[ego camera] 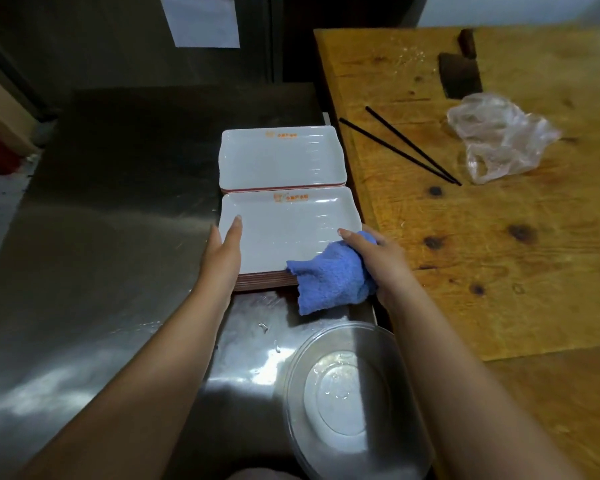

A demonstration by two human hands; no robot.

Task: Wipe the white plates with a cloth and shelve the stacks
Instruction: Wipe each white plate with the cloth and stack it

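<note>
A: What took up the most room?

B: The steel desk [94, 209], running from nine o'clock down to six. A wooden desk [499, 244] butted against it on the three o'clock side.

A: And the plates?

B: Two stacks of white rectangular plates sat on the steel, close to the wooden edge. The near stack [284, 230] lay at the centre; the far stack [278, 157] lay just past it toward twelve o'clock, their edges touching or nearly so. Each top plate carried an orange logo along its far rim.

A: Anything closer to the person?

B: A clear round lid or bowl [347, 396] at five o'clock, wet, with droplets on the steel beside it.

A: The cloth?

B: The blue cloth [329, 278] hung over the near right corner of the near stack, draping down past its edge.

A: How were the hands?

B: The left hand [222, 251] rested on the stack's left edge, thumb straight on the top plate; its fingers [214, 239] ran down the side, and I could not tell how they lay. The right hand [378, 258] gripped the cloth, fingers curled around a bunch of it, thumb reaching onto the plate.

A: Smaller things?

B: On the wooden desk at two o'clock, a crumpled clear plastic bag [499, 140], a dark cleaver [459, 74] beyond it, and two black chopsticks [409, 147] lying apart.
</note>
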